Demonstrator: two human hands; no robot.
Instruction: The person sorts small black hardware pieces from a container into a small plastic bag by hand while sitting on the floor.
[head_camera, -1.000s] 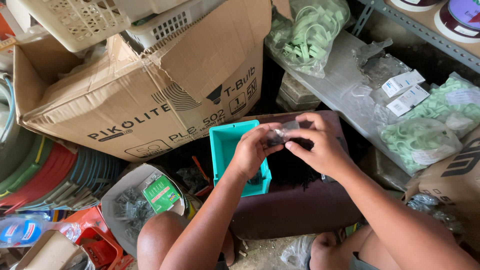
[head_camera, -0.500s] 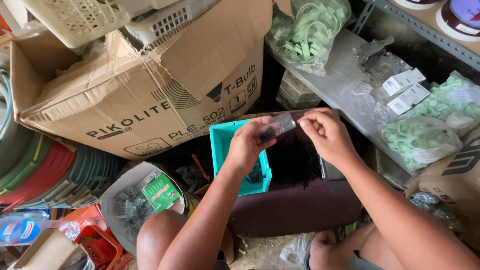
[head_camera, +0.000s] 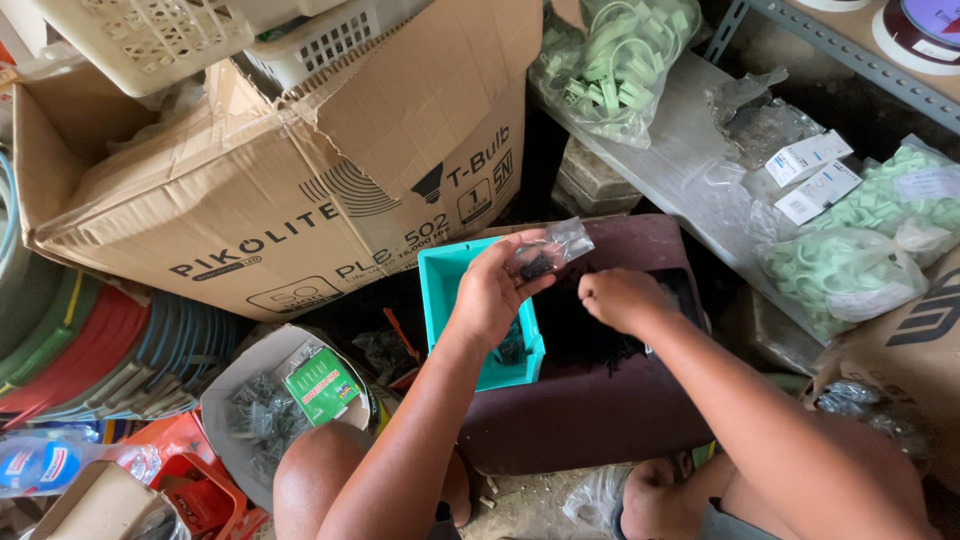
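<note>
At far left we see a tilted cardboard box with plastic baskets stacked loosely on top — a nudge could bring them down on us. Right of it, our left hand pinches a small clear plastic bag of dark screws above the teal tray; held only by fingertips, the bag could slip or tip and spill. Further right, our right hand is curled over the dark screws piled on the maroon surface — we cannot tell whether it holds any. Loose ones could roll off the near edge.
</note>
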